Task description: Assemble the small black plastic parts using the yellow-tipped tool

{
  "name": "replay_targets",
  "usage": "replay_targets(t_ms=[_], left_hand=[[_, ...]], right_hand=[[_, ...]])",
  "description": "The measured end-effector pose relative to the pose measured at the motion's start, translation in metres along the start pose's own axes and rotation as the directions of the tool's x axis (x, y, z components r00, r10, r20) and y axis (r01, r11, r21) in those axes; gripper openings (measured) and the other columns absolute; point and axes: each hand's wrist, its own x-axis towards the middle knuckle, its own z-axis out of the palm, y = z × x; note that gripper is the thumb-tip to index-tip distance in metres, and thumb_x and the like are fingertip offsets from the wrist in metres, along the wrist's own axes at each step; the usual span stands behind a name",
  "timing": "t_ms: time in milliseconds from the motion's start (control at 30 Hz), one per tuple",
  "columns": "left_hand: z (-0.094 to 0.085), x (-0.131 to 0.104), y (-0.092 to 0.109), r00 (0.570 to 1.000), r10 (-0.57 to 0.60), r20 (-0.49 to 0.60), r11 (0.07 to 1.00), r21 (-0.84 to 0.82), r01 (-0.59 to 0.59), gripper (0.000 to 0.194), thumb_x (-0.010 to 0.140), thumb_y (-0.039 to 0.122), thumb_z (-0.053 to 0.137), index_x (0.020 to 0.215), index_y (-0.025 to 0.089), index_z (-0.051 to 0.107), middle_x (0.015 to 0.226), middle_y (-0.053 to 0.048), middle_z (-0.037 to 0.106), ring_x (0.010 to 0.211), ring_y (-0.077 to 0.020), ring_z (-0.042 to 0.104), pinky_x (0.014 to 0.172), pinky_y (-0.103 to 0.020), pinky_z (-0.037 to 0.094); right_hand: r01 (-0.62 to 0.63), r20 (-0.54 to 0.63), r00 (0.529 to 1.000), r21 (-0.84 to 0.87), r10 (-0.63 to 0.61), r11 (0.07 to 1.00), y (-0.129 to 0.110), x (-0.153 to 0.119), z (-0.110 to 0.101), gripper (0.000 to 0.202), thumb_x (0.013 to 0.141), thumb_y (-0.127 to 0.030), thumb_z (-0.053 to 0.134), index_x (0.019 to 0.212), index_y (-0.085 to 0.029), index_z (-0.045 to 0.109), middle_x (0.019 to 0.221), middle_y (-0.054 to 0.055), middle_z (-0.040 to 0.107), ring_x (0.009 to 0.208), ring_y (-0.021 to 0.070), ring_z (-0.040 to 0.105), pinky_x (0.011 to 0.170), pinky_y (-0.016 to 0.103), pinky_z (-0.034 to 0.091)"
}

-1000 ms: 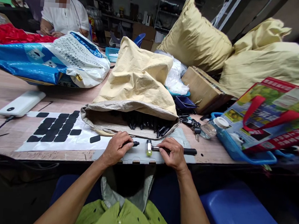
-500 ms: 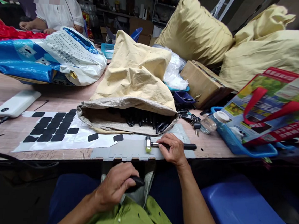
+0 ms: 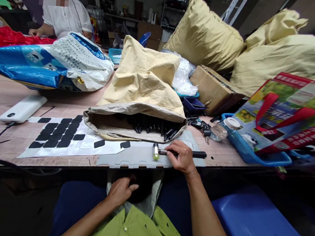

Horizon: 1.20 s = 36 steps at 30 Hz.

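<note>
My right hand (image 3: 181, 156) is wrapped around the handle of a small mallet (image 3: 156, 152), which lies on a grey cardboard sheet (image 3: 135, 160) at the table's front edge. Its metal head, with a yellowish face, points left. Below the edge, my left hand (image 3: 121, 194) hovers over the mouth of a greyish sack (image 3: 156, 190) on my lap. Its thumb stands apart from the fingers and I see nothing in it; some fingertips are in shadow. Just behind the mallet, a cream cloth sack (image 3: 144, 77) lies with its mouth toward me, holding several black pieces (image 3: 157, 125).
Black rounded patches (image 3: 60, 133) sit on white backing paper at left, beside a white power bank (image 3: 23, 108). A blue-white bag (image 3: 69, 63) lies behind. Keys (image 3: 207, 133), a clear bottle (image 3: 221, 131) and a blue basket (image 3: 244, 145) stand at right. Another person sits across the table.
The black piece in my left hand is gone from it, and that hand has loosened over the lap sack. My right hand stays on the mallet. The view has shifted slightly.
</note>
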Motion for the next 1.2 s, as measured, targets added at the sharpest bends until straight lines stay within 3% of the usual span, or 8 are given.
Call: replay_targets(t_ms=[267,433,500,600,700,900,1100,1200], left_hand=[[-0.005,-0.009,0.006,0.994,0.105,0.025,0.99,-0.101,-0.102,0.025,0.086,0.023,0.064,0.11,0.023,0.07,0.111,-0.006,0.074,0.11,-0.0244,0.066,0.091,-0.032,0.046],[-0.067,-0.03,0.052,0.909,0.394,0.135,0.873,-0.364,-0.324,0.013,0.084,0.033,0.067,0.085,0.02,0.071,0.078,0.001,0.07,0.072,-0.0153,0.061,0.063,-0.024,0.041],[-0.099,-0.024,0.068,0.909,0.415,0.035,0.826,-0.434,-0.36,0.023,0.088,0.04,0.062,0.083,0.02,0.07,0.076,0.001,0.07,0.073,-0.0156,0.06,0.065,-0.024,0.042],[-0.141,0.009,0.081,0.913,0.255,-0.318,0.86,-0.357,-0.364,0.032,0.089,0.047,0.058,0.078,0.019,0.068,0.075,-0.002,0.07,0.072,-0.0174,0.061,0.066,-0.027,0.043],[-0.167,0.055,0.083,0.839,0.001,-0.544,0.974,-0.188,-0.123,0.031,0.088,0.046,0.057,0.078,0.02,0.07,0.073,-0.005,0.071,0.073,-0.0214,0.065,0.069,-0.03,0.044],[-0.184,0.099,0.087,0.841,-0.222,-0.494,0.972,-0.045,0.23,0.04,0.078,0.053,0.063,0.084,0.015,0.076,0.096,-0.022,0.076,0.093,-0.0377,0.071,0.073,-0.039,0.05],[-0.19,0.082,0.072,0.861,-0.198,-0.468,0.973,0.016,0.232,0.031,0.076,0.047,0.064,0.086,0.019,0.074,0.094,-0.017,0.077,0.092,-0.036,0.07,0.066,-0.036,0.046],[-0.19,0.061,0.063,0.86,-0.056,-0.507,0.993,0.059,0.099,0.022,0.077,0.042,0.062,0.085,0.023,0.07,0.088,-0.009,0.075,0.086,-0.0302,0.068,0.064,-0.033,0.042]], right_hand=[[0.005,0.002,1.0,0.001,-0.005,1.0,0.002,0.0,0.001,0.012,0.083,-0.022,0.06,0.085,-0.023,0.072,0.082,0.004,0.065,0.082,0.0214,0.059,0.075,0.035,0.046],[0.004,0.003,1.0,0.001,-0.004,1.0,0.003,0.0,0.001,0.012,0.083,-0.022,0.06,0.085,-0.023,0.072,0.082,0.004,0.065,0.082,0.0215,0.059,0.077,0.035,0.046],[0.001,0.004,1.0,0.0,-0.001,1.0,0.002,0.0,0.001,0.012,0.083,-0.022,0.06,0.085,-0.023,0.072,0.082,0.004,0.065,0.083,0.0216,0.059,0.077,0.035,0.047],[-0.006,0.013,1.0,-0.003,0.006,1.0,0.002,-0.001,0.001,0.012,0.084,-0.022,0.06,0.085,-0.023,0.072,0.081,0.004,0.065,0.083,0.0217,0.06,0.077,0.035,0.047],[-0.001,0.012,1.0,-0.003,0.001,1.0,0.002,-0.001,0.001,0.012,0.084,-0.021,0.06,0.085,-0.023,0.072,0.082,0.004,0.065,0.083,0.0215,0.06,0.078,0.035,0.047],[0.007,0.008,1.0,-0.008,-0.007,1.0,0.0,0.0,-0.001,0.013,0.084,-0.021,0.059,0.084,-0.023,0.071,0.08,0.004,0.065,0.082,0.0212,0.059,0.076,0.034,0.047],[0.003,0.004,1.0,-0.006,-0.002,1.0,-0.001,0.001,0.0,0.012,0.083,-0.021,0.059,0.083,-0.023,0.071,0.08,0.004,0.064,0.081,0.0215,0.059,0.076,0.034,0.047],[-0.002,0.003,1.0,-0.002,0.002,1.0,0.0,0.0,0.0,0.012,0.083,-0.021,0.059,0.083,-0.023,0.071,0.08,0.004,0.065,0.081,0.0215,0.059,0.076,0.035,0.047]])
